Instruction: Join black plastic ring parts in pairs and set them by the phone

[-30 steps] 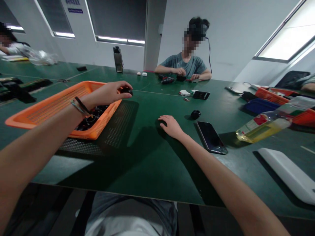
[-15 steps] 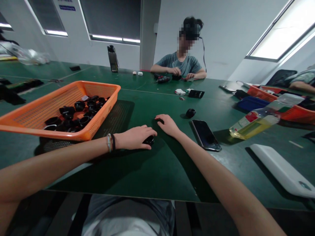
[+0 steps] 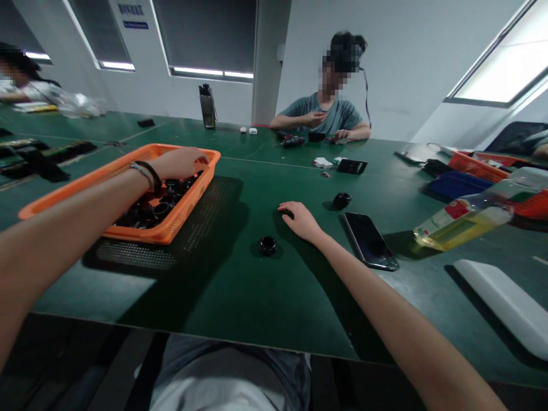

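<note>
My left hand (image 3: pixel 182 162) reaches over the far right part of an orange plastic basket (image 3: pixel 169 233). Its fingers point down among several black ring-shaped plastic parts (image 3: pixel 161 210), and the fingertips are hidden. My right hand (image 3: pixel 302 221) rests on the green tabletop with its fingers loosely curved and the thumb apart; no object shows in it. One black ring-shaped part (image 3: pixel 268 245) lies on the table in front of me, hole upward, left of my right hand and apart from it. Another black cylindrical part (image 3: pixel 342 200) lies on its side beyond that hand.
A phone (image 3: pixel 370 241) lies to the right, with a tilted bottle of yellow liquid (image 3: pixel 462 220) and a white oblong object (image 3: pixel 500 305) past it. Across the table (image 3: pixel 240 302) sits a person (image 3: pixel 323 114) by a dark tool (image 3: pixel 293 141). A drink bottle (image 3: pixel 208 108) stands farther back.
My left hand has let go of the black ring-shaped part on the table and moved left and away into the basket. My right hand stays at its spot. The person opposite has raised one hand.
</note>
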A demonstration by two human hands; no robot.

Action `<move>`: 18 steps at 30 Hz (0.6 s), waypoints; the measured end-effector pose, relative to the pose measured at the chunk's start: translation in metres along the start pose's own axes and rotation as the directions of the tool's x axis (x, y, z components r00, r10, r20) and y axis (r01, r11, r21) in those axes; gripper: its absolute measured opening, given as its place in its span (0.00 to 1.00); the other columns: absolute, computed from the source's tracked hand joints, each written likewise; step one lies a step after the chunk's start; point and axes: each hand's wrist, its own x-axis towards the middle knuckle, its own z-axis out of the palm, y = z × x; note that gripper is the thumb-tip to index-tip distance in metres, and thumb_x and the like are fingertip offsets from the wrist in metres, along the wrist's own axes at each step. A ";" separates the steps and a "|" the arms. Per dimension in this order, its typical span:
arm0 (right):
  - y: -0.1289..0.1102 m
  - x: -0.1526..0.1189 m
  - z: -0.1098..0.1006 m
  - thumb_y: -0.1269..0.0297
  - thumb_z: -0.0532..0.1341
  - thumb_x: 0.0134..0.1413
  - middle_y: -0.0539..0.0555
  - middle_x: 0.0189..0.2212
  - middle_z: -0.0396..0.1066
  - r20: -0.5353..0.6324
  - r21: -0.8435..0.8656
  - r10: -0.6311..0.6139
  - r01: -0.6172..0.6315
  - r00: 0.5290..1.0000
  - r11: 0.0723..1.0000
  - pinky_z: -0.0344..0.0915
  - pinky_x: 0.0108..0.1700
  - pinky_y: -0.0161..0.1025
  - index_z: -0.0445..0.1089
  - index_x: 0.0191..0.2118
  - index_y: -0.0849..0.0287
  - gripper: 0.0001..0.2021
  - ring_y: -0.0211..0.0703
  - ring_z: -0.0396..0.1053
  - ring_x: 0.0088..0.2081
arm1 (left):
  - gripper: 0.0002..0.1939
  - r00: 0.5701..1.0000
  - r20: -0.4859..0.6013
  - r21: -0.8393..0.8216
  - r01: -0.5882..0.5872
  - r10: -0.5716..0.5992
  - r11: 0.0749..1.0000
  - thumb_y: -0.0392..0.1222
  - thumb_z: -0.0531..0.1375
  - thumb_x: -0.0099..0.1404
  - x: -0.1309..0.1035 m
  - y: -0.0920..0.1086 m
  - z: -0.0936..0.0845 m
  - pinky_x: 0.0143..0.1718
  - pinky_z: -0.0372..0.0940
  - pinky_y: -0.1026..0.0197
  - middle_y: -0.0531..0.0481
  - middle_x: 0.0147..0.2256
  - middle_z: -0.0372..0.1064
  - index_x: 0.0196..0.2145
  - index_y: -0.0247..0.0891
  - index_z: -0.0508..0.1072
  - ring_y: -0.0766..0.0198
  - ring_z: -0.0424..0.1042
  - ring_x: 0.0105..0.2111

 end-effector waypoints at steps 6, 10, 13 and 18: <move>0.000 0.000 0.000 0.73 0.55 0.50 0.55 0.44 0.72 0.007 -0.001 -0.006 0.006 1.000 1.000 0.60 0.55 0.51 0.71 0.38 0.57 0.12 0.47 0.66 0.49 | 0.24 0.987 0.159 -0.186 -0.001 0.031 0.983 0.35 0.54 0.48 -0.011 -0.042 0.035 0.47 0.57 0.61 0.50 0.42 0.69 0.45 0.31 0.69 0.62 0.62 0.40; 0.000 0.000 0.000 0.73 0.55 0.50 0.56 0.44 0.72 0.007 -0.012 0.001 -0.001 1.000 1.000 0.59 0.55 0.51 0.71 0.39 0.59 0.12 0.48 0.66 0.49 | 0.22 0.992 0.125 -0.179 0.031 -0.008 0.983 0.43 0.56 0.47 -0.009 -0.048 0.036 0.45 0.56 0.62 0.54 0.35 0.70 0.41 0.34 0.72 0.65 0.60 0.36; 0.000 0.000 -0.001 0.73 0.55 0.50 0.55 0.45 0.71 0.007 -0.003 -0.004 0.004 1.000 1.000 0.60 0.55 0.52 0.71 0.39 0.57 0.12 0.48 0.66 0.49 | 0.22 0.989 0.144 -0.188 0.070 -0.043 0.980 0.49 0.57 0.47 -0.006 -0.052 0.036 0.41 0.57 0.65 0.57 0.30 0.70 0.40 0.36 0.72 0.66 0.59 0.33; -0.001 -0.001 -0.002 0.73 0.55 0.50 0.55 0.45 0.71 0.009 -0.006 0.002 -0.001 1.000 1.000 0.59 0.55 0.52 0.71 0.39 0.58 0.12 0.47 0.66 0.49 | 0.25 0.977 0.159 -0.327 0.187 -0.142 0.926 0.54 0.61 0.44 -0.008 -0.068 0.046 0.37 0.59 0.64 0.53 0.31 0.71 0.36 0.33 0.68 0.63 0.63 0.34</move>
